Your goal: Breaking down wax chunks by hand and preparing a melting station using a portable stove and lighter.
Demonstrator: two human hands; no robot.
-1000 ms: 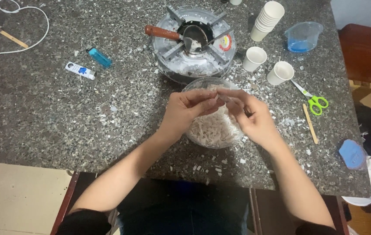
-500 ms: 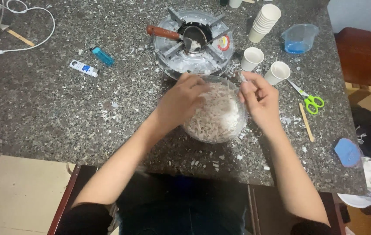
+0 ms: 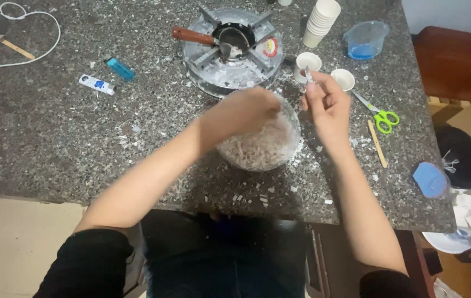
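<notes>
Right now your left hand (image 3: 246,113) is down inside the clear bowl (image 3: 293,118), fingers curled over the pale shavings (image 3: 254,152) that fill it; whether it has closed on any of them you cannot tell from this view. The bowl sits near the middle of the surface (image 3: 53,138), a little toward its near edge, just in front of the round metal stove (image 3: 230,52). Your right hand (image 3: 323,105) is raised just beside the bowl's right rim, fingers pinched narrow around a small thin piece (image 3: 307,74), held over a white paper cup (image 3: 307,63). A second paper cup (image 3: 343,79) stands just to the right of it, and a stack of cups (image 3: 319,15) stands toward the far edge. On the stove lies a ladle with a wooden handle (image 3: 194,36). Green-handled scissors (image 3: 381,117) and a wooden stick (image 3: 377,143) lie toward the right edge, with a clear container of blue material (image 3: 363,40) beyond them. A blue lighter (image 3: 120,69) and a small white tube (image 3: 96,84) lie toward the far left, near a white cable (image 3: 31,33). White flakes are scattered all around the bowl.
</notes>
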